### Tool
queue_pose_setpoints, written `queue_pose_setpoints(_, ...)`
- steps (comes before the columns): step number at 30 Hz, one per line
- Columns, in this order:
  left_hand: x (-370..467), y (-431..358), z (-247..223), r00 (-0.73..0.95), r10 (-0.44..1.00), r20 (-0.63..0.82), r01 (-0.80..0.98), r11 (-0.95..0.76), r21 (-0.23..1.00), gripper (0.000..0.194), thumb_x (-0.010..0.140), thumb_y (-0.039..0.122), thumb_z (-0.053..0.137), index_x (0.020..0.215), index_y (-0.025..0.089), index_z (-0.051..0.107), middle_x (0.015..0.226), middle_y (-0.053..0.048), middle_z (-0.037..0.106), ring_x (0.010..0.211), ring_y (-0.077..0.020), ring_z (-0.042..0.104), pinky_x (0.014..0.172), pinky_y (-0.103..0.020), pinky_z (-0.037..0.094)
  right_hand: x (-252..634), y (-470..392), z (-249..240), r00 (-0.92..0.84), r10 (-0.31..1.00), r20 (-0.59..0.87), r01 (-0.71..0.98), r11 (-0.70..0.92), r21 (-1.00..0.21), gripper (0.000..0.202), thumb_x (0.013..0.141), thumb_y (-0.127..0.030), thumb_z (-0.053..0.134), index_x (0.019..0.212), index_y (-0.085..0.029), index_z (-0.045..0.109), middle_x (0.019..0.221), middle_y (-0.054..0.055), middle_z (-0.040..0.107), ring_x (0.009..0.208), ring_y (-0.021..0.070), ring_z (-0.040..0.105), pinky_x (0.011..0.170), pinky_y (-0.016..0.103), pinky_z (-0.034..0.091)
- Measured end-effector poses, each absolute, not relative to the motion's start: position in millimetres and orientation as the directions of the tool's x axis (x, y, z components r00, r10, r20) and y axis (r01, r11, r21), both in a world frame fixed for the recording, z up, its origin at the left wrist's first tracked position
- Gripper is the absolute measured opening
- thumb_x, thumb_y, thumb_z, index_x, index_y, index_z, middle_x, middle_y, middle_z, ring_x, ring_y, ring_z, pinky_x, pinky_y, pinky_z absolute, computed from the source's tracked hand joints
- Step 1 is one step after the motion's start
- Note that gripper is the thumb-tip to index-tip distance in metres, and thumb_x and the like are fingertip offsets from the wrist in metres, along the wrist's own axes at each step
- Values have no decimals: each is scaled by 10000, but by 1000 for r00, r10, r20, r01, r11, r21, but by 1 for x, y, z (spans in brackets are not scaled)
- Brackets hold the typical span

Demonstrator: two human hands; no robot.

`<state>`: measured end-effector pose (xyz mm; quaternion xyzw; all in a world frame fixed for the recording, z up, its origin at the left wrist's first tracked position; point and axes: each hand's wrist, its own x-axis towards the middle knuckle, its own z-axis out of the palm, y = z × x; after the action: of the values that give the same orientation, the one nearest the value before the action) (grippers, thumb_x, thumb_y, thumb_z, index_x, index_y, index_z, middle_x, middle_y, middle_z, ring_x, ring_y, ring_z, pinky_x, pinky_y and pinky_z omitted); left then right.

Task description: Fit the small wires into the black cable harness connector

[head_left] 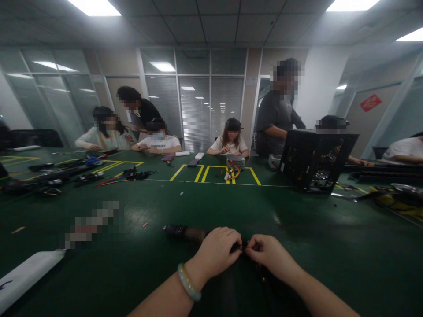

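My left hand [220, 251], with a pale bangle [188, 282] on its wrist, has its fingers curled over the near side of a dark object too small to make out. My right hand [267, 253] pinches close beside it, thumb and fingertips together, at the same dark piece. The two hands almost touch. Behind my left hand a dark cylindrical tool [185, 233] lies on the green table [148, 273], its tip pointing left. Dark thin parts run down below my right hand, too dim to identify.
A black computer case [313, 160] stands at the back right. Cables and black parts [132, 174] lie at the back left. A white object [29, 277] is at the near left. Several people work across the table, near a metal box with wires [235, 162].
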<state>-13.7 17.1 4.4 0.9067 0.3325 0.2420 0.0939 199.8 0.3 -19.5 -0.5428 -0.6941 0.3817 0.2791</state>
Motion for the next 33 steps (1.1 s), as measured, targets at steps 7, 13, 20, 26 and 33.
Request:
queue_pose_setpoints(7, -13, 19, 2, 684, 621, 382, 530, -784, 324, 128, 824, 152, 635, 931, 216, 605, 1007, -2, 650, 964, -198, 580, 898, -345, 416, 198, -1, -18, -240, 971, 5, 573, 146, -806, 111, 817, -268, 625, 788, -167, 659, 661, -15, 651, 533, 114, 574, 478, 177, 380)
queue_pose_setpoints(13, -13, 19, 2, 678, 633, 374, 544, -774, 324, 88, 857, 205, 635, 939, 213, 604, 1002, -5, 644, 955, -195, 578, 891, -344, 419, 198, -2, -16, -239, 971, -12, 546, 124, -829, 111, 815, -268, 625, 796, -163, 651, 659, -15, 646, 534, 111, 578, 473, 168, 387)
queue_pose_setpoints(20, -13, 17, 5, 680, 641, 356, 560, -767, 313, 79, 879, 244, 623, 944, 206, 597, 987, -17, 637, 949, -198, 574, 883, -345, 413, 199, -2, -15, -250, 968, -31, 544, 114, -832, 132, 819, -292, 624, 802, -163, 652, 674, -11, 652, 547, 120, 580, 475, 179, 395)
queue_pose_setpoints(26, -12, 15, 7, 679, 642, 356, 571, -767, 293, 93, 869, 246, 631, 944, 205, 592, 980, -12, 634, 946, -197, 575, 881, -342, 415, 198, -4, -14, -252, 968, -20, 551, 127, -825, 109, 821, -269, 617, 808, -169, 658, 696, -6, 662, 571, 125, 588, 490, 183, 396)
queue_pose_setpoints(33, -11, 14, 8, 691, 629, 357, 561, -777, 284, 98, 842, 182, 625, 927, 216, 591, 991, 7, 646, 954, -189, 580, 894, -336, 414, 197, -2, -17, -248, 969, 7, 564, 150, -812, 116, 822, -268, 615, 786, -164, 651, 666, -11, 651, 537, 114, 567, 485, 183, 374)
